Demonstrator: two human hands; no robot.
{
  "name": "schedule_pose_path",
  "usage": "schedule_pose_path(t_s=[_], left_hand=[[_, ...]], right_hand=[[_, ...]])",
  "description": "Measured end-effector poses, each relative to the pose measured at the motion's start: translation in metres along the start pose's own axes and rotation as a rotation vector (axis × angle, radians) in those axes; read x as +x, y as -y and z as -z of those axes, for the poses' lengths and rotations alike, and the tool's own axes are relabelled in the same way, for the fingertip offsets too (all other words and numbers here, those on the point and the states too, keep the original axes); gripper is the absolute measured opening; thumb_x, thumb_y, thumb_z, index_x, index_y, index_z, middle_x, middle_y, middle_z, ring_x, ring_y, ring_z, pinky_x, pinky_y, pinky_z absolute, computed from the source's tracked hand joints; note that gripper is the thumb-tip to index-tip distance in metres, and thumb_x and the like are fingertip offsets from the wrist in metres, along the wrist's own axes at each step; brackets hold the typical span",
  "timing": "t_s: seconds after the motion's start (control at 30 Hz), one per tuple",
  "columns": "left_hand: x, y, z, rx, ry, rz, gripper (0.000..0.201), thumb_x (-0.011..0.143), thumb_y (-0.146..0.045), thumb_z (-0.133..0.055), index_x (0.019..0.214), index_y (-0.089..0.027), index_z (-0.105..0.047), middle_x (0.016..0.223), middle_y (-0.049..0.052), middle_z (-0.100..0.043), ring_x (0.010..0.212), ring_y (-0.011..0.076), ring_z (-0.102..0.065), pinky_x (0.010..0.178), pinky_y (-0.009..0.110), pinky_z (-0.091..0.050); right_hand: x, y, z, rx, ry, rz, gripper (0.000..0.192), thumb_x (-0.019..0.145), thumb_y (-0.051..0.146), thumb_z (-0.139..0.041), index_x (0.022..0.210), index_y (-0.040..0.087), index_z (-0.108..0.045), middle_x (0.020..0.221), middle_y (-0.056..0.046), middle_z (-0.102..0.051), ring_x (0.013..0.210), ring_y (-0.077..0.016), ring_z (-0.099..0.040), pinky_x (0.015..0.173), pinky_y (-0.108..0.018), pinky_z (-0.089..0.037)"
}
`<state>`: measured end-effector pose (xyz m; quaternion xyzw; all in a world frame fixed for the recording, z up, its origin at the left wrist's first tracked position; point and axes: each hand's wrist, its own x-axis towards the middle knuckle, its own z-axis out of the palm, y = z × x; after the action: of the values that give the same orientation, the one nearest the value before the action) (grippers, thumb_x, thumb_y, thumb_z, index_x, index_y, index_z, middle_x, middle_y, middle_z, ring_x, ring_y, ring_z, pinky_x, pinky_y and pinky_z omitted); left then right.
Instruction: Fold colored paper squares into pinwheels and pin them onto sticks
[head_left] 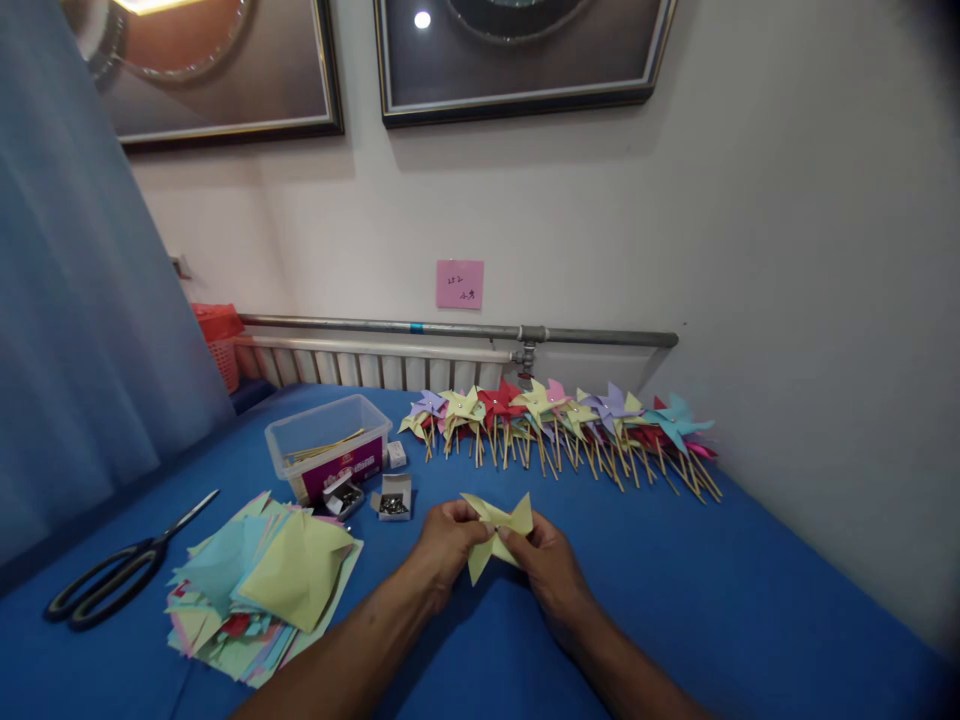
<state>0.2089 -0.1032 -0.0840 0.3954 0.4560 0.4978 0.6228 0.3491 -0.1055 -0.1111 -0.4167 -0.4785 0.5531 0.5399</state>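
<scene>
In the head view, a long row of finished pinwheels (562, 425) on thin wooden sticks lies along the back of the blue counter (750, 600), at about one o'clock from the hands, so a good share of the work looks done; the thick stack of cut paper squares (262, 585) at nine o'clock suggests many more remain to be made. The left hand (446, 545) and right hand (547, 565) meet just in front of the person, both pinching a yellow pinwheel (496, 530) at its centre, fingertips pressed together around the folded points; it has no stick yet, so I judge it half-made. The paper is thin, matte and pastel: yellow, green, pale blue, pink, with crisp triangular vanes. At eleven o'clock a clear plastic tub (328, 445) with a purple label holds more sticks, and just beside it sit two small open cardboard boxes (394, 497) of dark metal pins, too small to make out singly. Black-handled scissors (112, 580) lie well apart at the far nine o'clock. The counter's covering is smooth blue cloth. A pink note (460, 284) sticks to the wall above a grey pipe (457, 328).
</scene>
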Motion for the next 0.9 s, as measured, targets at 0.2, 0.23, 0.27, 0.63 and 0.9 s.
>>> schedule_pose_path(t_s=[0.2,0.23,0.27,0.63,0.9], left_hand=[[0.003,0.003,0.001,0.053,-0.054,-0.012,0.021,0.050,-0.020,-0.074,0.062,-0.014,-0.058,0.053,0.000,-0.059,0.047,0.0095,-0.048,0.050,0.023,-0.037],[0.002,0.003,0.001,0.052,-0.047,-0.016,0.020,0.051,-0.021,-0.074,0.062,-0.014,-0.058,0.054,0.000,-0.059,0.048,0.0097,-0.049,0.050,0.023,-0.038],[0.002,0.003,0.001,0.053,-0.039,-0.020,0.021,0.051,-0.021,-0.074,0.063,-0.013,-0.059,0.054,0.000,-0.060,0.048,0.0098,-0.049,0.050,0.024,-0.038],[0.006,0.009,0.003,0.113,0.033,-0.065,0.021,0.055,-0.027,-0.073,0.066,-0.013,-0.062,0.058,0.002,-0.060,0.049,0.0112,-0.050,0.050,0.024,-0.038],[0.006,0.007,0.004,0.102,0.011,-0.073,0.022,0.056,-0.029,-0.073,0.067,-0.012,-0.064,0.058,0.002,-0.061,0.048,0.0110,-0.050,0.050,0.024,-0.037]], right_hand=[[-0.002,0.002,-0.001,-0.021,0.007,-0.006,0.039,0.066,0.045,-0.080,0.090,0.016,-0.069,0.082,-0.005,-0.074,0.075,-0.0220,-0.066,0.070,-0.031,-0.048],[-0.003,0.004,-0.001,-0.014,0.010,-0.018,0.040,0.065,0.045,-0.081,0.090,0.016,-0.069,0.082,-0.005,-0.074,0.074,-0.0216,-0.066,0.069,-0.031,-0.048],[-0.003,0.005,-0.001,-0.002,0.012,-0.030,0.042,0.064,0.045,-0.081,0.091,0.016,-0.069,0.082,-0.004,-0.074,0.074,-0.0213,-0.065,0.068,-0.030,-0.048],[-0.008,0.010,-0.003,0.072,0.062,-0.089,0.044,0.068,0.047,-0.080,0.096,0.015,-0.071,0.081,-0.005,-0.074,0.071,-0.0210,-0.066,0.066,-0.030,-0.048],[-0.007,0.010,0.000,0.113,0.142,-0.071,0.049,0.077,0.055,-0.071,0.105,0.015,-0.071,0.085,-0.007,-0.074,0.079,-0.0224,-0.067,0.075,-0.033,-0.050]])
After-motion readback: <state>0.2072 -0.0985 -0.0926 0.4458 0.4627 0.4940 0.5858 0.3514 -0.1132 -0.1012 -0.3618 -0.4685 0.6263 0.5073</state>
